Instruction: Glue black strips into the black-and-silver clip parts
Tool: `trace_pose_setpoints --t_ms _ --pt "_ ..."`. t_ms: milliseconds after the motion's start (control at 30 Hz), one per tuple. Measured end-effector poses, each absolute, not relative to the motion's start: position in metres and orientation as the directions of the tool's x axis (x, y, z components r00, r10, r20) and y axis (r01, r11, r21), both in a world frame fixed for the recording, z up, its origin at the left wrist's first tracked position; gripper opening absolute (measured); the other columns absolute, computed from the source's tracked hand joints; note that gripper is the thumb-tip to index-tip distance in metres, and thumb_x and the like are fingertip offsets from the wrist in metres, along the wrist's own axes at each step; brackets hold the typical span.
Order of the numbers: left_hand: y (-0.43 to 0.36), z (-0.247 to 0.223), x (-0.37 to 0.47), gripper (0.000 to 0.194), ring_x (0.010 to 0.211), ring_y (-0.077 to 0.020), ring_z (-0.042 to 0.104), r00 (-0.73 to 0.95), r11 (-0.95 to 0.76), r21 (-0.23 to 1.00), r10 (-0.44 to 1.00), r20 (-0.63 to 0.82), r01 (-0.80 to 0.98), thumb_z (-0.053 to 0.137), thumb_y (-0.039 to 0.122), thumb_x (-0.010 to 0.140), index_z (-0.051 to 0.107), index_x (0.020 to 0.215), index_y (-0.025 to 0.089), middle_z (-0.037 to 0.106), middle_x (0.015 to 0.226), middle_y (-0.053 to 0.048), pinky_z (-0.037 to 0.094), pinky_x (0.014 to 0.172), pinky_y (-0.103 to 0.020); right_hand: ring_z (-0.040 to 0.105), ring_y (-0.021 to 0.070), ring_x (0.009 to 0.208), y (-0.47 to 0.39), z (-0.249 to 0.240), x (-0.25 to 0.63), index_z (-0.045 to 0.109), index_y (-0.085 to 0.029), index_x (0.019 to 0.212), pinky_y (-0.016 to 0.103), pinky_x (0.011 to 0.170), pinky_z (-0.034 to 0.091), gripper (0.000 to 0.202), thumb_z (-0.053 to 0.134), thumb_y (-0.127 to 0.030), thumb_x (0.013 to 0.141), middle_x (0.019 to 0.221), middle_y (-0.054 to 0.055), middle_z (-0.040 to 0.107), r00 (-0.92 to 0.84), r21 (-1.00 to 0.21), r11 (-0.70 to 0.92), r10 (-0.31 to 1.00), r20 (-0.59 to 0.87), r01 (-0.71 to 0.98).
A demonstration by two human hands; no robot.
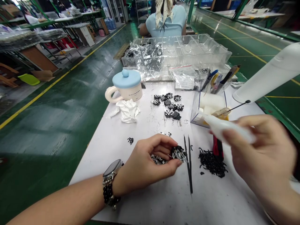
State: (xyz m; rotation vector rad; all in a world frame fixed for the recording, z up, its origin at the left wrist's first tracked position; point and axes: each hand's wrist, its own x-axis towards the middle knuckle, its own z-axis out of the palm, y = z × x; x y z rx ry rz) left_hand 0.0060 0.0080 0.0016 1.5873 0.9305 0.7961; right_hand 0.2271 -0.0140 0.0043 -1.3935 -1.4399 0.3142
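My left hand point(154, 159) is closed on a small black-and-silver part point(178, 153), pinched between thumb and fingers. More such parts point(158, 159) show behind its fingers, lying low near the table. My right hand point(262, 156), smeared by motion, grips a white tapered squeeze bottle point(231, 129), its narrow end pointing left toward the clear box. Dark tweezers point(189, 168) lie just right of the left fingertips. Between the hands is a pile of small curved black pieces point(212, 164), with a red-and-black tool point(217, 147) against it.
Several black-and-silver parts point(172, 106) lie mid-table. A lidded mug point(130, 90) and crumpled tissue point(128, 111) stand at left. A clear box point(197, 109) with pens and a large white cylinder point(269, 73) stand at right. Clear divided trays point(178, 50) line the back; a person point(166, 20) sits beyond.
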Motion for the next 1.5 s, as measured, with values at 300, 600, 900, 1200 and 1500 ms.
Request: trace_pose_setpoints --t_ms 300,600,900,1200,1500 --pt "0.024 -0.004 -0.003 0.032 0.082 -0.0091 0.065 0.279 -0.088 0.988 0.959 0.050 0.125 0.071 0.026 0.077 0.065 0.108 0.022 0.067 0.091 -0.001 0.056 0.074 -0.014 0.058 0.0168 0.059 0.032 -0.032 0.211 0.040 -0.021 0.088 0.027 0.050 0.040 0.029 0.065 -0.028 0.076 0.073 0.002 0.060 0.054 -0.595 0.146 0.951 0.306 0.790" --pt "0.026 -0.002 0.000 0.031 0.087 -0.0056 0.064 0.175 -0.135 0.991 0.976 0.131 0.008 0.073 0.019 0.074 0.062 0.103 0.022 0.065 0.094 0.002 0.052 0.080 -0.009 0.051 0.0186 0.078 -0.010 -0.019 0.207 0.057 -0.022 0.087 0.034 0.071 0.040 0.002 0.054 -0.022 0.086 0.084 0.004 0.056 -0.321 -0.470 0.458 0.882 0.344 0.754" --pt "0.024 -0.001 0.001 0.027 0.096 -0.0130 0.065 0.304 -0.091 0.992 0.946 0.112 -0.084 0.073 0.017 0.074 0.063 0.099 0.020 0.067 0.103 -0.002 0.054 0.086 -0.021 0.048 0.0199 0.077 -0.014 -0.033 0.193 0.061 -0.019 0.078 0.035 0.068 0.037 0.007 0.058 -0.015 0.083 0.077 0.004 0.057 -0.405 -0.539 0.460 0.886 0.225 0.706" --pt "0.019 -0.001 0.000 0.027 0.120 -0.0203 0.055 0.612 0.181 0.965 0.790 -0.027 -0.191 0.073 0.013 0.074 0.065 0.099 0.021 0.061 0.128 -0.005 0.042 0.107 -0.035 0.056 0.0131 0.069 -0.011 -0.010 0.208 0.062 -0.020 0.079 0.024 0.058 0.045 0.015 0.061 -0.033 0.086 0.077 0.002 0.061 -0.041 -0.968 0.108 0.994 0.102 0.228" --pt "0.007 0.000 0.004 0.028 0.123 -0.0226 0.053 0.683 0.353 0.903 0.724 -0.098 -0.246 0.074 0.010 0.072 0.066 0.098 0.019 0.057 0.133 -0.008 0.039 0.109 -0.036 0.054 0.0122 0.071 -0.022 -0.016 0.194 0.057 -0.021 0.078 0.024 0.061 0.045 0.011 0.060 -0.027 0.087 0.075 0.001 0.055 0.044 -0.958 0.176 0.981 0.190 0.227"
